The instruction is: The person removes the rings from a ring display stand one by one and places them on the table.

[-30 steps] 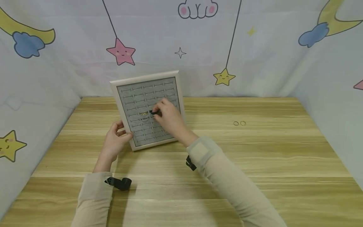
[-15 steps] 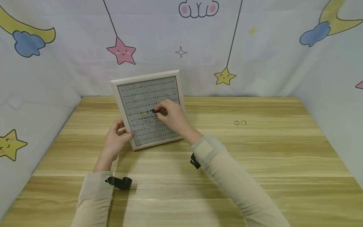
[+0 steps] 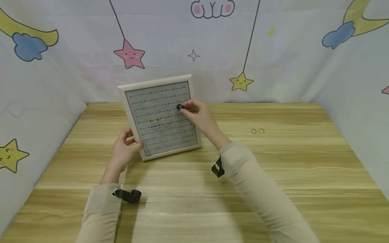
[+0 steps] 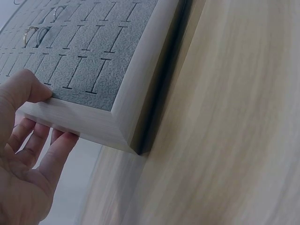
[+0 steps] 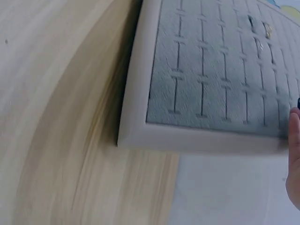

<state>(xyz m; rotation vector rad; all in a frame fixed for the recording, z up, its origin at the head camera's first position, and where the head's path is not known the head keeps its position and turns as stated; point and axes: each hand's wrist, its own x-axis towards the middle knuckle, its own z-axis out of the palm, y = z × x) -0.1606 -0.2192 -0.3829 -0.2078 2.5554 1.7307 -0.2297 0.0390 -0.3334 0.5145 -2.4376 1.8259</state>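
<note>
A ring display board (image 3: 170, 101) with a pale wooden frame and grey slotted padding stands tilted on the table. My left hand (image 3: 124, 148) grips its lower left edge; in the left wrist view the thumb (image 4: 28, 89) lies over the front of the frame and the fingers behind. My right hand (image 3: 200, 116) pinches a small black ring (image 3: 180, 106) in front of the board's right part. A gold ring (image 3: 154, 120), a silver ring (image 3: 156, 127) and another thin ring (image 3: 166, 124) sit in middle slots. In the right wrist view only part of the right hand (image 5: 294, 154) shows.
Two thin gold-coloured rings, a left one (image 3: 253, 131) and a right one (image 3: 261, 131), lie on the wooden table (image 3: 288, 175) right of the board. A white cloth (image 3: 209, 44) printed with stars, moons and clouds hangs around the back and sides.
My right hand has drawn the black ring away from the slots beside the gold ring and carried it up and to the right. The left hand and board have stayed put.
</note>
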